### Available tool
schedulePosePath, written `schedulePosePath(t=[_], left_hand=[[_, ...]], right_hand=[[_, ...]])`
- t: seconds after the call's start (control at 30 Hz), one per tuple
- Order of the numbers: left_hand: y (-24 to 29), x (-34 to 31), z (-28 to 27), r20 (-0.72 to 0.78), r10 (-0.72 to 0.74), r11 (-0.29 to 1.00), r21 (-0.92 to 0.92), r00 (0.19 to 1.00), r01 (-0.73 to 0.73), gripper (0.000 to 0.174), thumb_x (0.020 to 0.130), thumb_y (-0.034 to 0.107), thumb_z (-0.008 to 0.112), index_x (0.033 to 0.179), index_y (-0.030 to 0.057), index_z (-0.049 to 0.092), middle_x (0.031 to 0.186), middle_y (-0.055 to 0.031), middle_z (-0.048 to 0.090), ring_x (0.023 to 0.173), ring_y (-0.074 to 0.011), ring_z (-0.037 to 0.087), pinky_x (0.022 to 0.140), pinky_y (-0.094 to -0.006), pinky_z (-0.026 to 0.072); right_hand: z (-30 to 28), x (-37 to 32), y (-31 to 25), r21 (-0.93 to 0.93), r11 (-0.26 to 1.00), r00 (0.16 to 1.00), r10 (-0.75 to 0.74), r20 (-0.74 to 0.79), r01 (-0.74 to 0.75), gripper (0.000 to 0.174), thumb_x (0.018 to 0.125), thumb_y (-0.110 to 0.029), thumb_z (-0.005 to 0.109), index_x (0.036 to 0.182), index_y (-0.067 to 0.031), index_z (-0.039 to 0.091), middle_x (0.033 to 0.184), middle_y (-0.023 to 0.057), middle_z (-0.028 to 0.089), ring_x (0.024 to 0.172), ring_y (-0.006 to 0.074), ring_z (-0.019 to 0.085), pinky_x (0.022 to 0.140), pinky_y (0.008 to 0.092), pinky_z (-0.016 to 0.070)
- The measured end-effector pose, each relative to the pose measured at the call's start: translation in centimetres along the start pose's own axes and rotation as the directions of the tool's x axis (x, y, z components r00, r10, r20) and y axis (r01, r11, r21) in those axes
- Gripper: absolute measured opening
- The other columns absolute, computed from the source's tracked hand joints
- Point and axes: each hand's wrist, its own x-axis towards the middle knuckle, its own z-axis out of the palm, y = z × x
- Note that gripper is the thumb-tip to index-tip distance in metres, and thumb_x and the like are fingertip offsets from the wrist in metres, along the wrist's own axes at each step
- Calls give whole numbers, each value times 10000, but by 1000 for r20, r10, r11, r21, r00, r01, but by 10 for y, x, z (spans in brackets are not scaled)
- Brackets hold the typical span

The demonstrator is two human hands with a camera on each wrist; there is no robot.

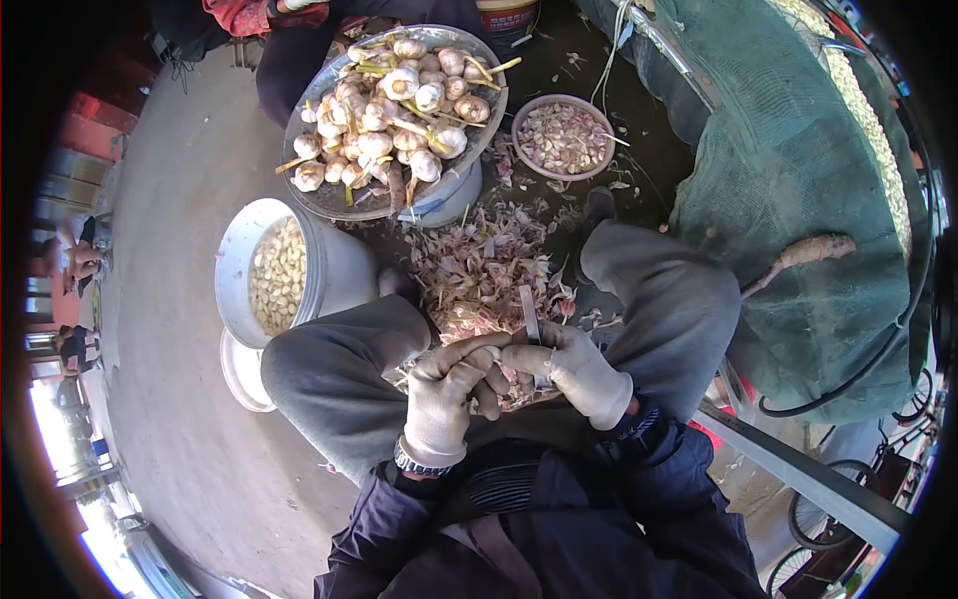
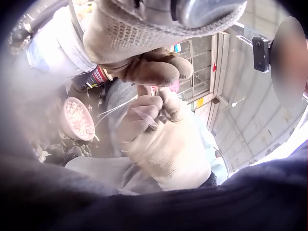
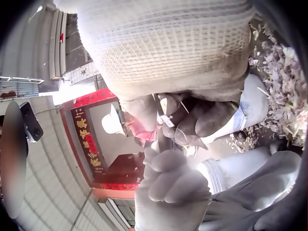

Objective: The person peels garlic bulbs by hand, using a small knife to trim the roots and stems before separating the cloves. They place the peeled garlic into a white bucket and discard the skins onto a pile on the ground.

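Note:
Both hands wear pale, soiled work gloves and meet over the lap in the head view. With curled fingers and thumb, the left hand pinches a pinkish garlic clove, mostly covered by the fingertips. The right hand grips a small knife, its flat strip pointing away from the body; its fingertips meet the left ones at the clove. Below the hands, garlic skins lie heaped between the knees. Beyond them a wide metal basin holds garlic bulbs, some with stalks.
A white bucket of peeled cloves leans beside the left knee, near a white round lid. A pink bowl of cloves stands ahead. Green netting and a metal bar lie right. Another person sits behind the basin.

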Motion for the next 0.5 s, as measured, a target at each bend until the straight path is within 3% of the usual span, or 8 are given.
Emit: schedulePosePath(t=[0.13,0.2,0.23,0.27,0.3,0.37,0.43,0.5], left_hand=[[0,-1,5,18,19,996,85,1000,-21,315,1034,110,550,1240,-73,702,754,-93,698,541,-119,605,522,-237,457],[-6,-3,6,4,142,923,360,990,-134,276,1015,16,548,1227,-54,712,806,-95,715,578,-120,633,554,-253,493],[-11,-1,5,-1,137,924,360,991,-127,276,1015,16,548,1227,-54,712,806,-95,715,578,-120,633,554,-253,493],[-18,5,3,98,406,707,596,909,-380,271,1006,-1,556,1223,-51,711,840,-97,724,598,-117,642,575,-257,506],[-22,8,1,265,599,369,746,756,-554,267,996,-17,564,1218,-48,710,874,-98,732,617,-113,651,596,-260,520],[-23,5,0,234,531,373,798,814,-473,270,996,-15,552,1217,-47,705,917,-110,743,637,-114,660,622,-260,526],[-7,0,4,15,80,867,493,997,-77,284,1006,-5,530,1230,-49,699,925,-116,749,639,-117,664,626,-258,527],[1,0,2,7,16,928,373,1000,-17,299,1011,0,511,1240,-66,692,922,-125,753,624,-123,659,606,-250,515]], right_hand=[[0,-4,-5,-57,998,999,7,-46,-9,214,927,-185,743,951,25,712,703,38,642,614,114,607,589,264,491],[-1,-4,-2,-93,996,998,14,-59,-19,222,928,-190,741,949,29,710,699,35,639,615,111,609,583,267,491],[-1,-3,0,-130,991,997,17,-72,-26,230,929,-195,740,947,32,709,696,32,637,617,107,611,577,270,492],[-1,-4,-2,-129,991,997,24,-67,-32,230,929,-195,740,947,32,709,696,32,637,617,107,611,577,270,492],[1,-6,-5,-127,991,995,33,-92,-45,223,933,-191,729,949,30,705,698,32,632,619,108,605,568,273,491],[1,-9,-10,-127,990,993,43,-113,-57,217,938,-188,718,952,28,701,701,32,627,621,109,600,559,276,489],[-9,-14,-12,114,993,999,-25,-28,28,209,947,-185,699,967,23,695,698,26,598,623,112,576,552,283,491],[-15,-10,-5,167,983,996,-80,44,72,214,957,-189,688,991,21,695,691,18,567,628,112,556,548,284,482]])
